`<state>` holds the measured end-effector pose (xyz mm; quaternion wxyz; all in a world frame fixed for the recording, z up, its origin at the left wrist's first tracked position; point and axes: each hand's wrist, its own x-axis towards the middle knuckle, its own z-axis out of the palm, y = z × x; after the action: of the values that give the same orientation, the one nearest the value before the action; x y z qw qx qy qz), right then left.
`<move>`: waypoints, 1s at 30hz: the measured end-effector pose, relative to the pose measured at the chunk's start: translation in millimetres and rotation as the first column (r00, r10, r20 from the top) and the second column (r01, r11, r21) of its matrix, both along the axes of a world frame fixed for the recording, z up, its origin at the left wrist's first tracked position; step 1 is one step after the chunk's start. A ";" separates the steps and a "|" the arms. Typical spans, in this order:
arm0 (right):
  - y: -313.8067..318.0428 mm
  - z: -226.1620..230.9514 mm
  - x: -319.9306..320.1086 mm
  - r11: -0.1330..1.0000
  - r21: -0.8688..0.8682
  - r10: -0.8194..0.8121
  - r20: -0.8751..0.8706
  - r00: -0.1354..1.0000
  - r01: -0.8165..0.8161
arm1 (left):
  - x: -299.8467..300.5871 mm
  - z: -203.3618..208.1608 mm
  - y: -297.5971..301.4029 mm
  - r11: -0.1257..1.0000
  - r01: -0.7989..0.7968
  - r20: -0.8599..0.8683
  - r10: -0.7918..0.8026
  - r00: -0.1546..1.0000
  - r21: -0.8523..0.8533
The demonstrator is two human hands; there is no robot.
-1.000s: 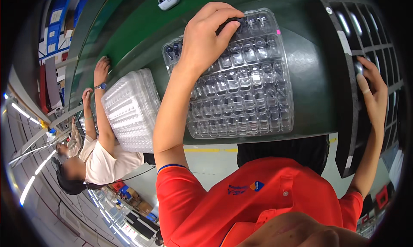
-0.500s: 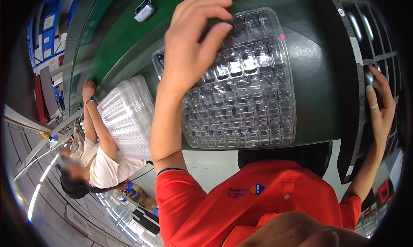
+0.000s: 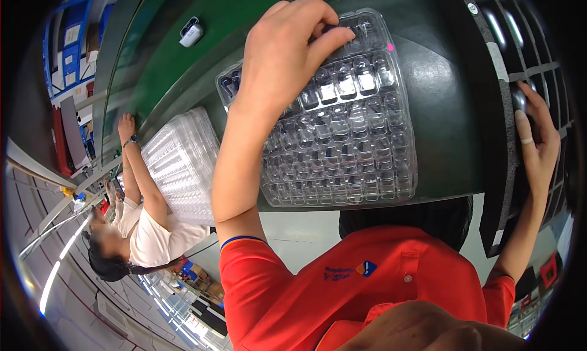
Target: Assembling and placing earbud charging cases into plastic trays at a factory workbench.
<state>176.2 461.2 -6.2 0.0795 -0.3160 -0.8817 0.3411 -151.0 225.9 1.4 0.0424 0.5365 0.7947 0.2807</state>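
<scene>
Entries as I read them over the remote feed.

Tabletop (image 3: pixel 443 128): dark green, glossy.

Item, clear compartment tray (image 3: pixel 361 195): lies flat by the tabletop's near edge; pink mark on its right rim, near the far right corner; dark small pieces (image 3: pixel 230 83) in its far left corner.

Left hand (image 3: pixel 287 42): fingers curled down over the tray's far row; I cannot tell whether the fingertips grip anything.

Item, black divided case (image 3: pixel 498 219): at the tabletop's right side, its near end jutting past the near edge.

Right hand (image 3: pixel 537 134): thumb and forefinger pinch a glossy rounded piece (image 3: pixel 519 98) at the case's left column.

Item, stacked clear trays (image 3: pixel 180 161): left of the single tray, beside a co-worker's arm (image 3: pixel 143 183).
</scene>
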 end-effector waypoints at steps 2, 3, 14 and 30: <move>0.4 1.7 1.6 0.999 -0.048 -0.023 0.061 0.998 0.026 | 1.4 -1.9 2.0 0.998 0.043 -0.133 -0.048 0.990 -0.042; -0.6 1.6 0.0 1.000 -0.030 -0.009 0.030 1.000 0.010 | 2.1 -1.4 2.4 0.998 0.047 -0.134 -0.052 0.990 -0.041; -3.0 2.5 -2.3 0.997 -0.076 -0.010 0.002 1.000 0.010 | -7.0 13.0 -19.3 0.963 -0.239 0.074 0.231 0.970 0.126; -1.7 -5.0 -2.5 1.000 0.024 0.013 -0.083 0.996 -0.011 | 26.6 -8.1 -55.8 0.975 -0.140 -0.192 0.173 0.966 0.174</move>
<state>173.7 459.5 -11.2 0.1174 -0.2951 -0.8836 0.3441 -124.4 170.1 -6.7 -0.1054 0.4996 0.8099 0.2886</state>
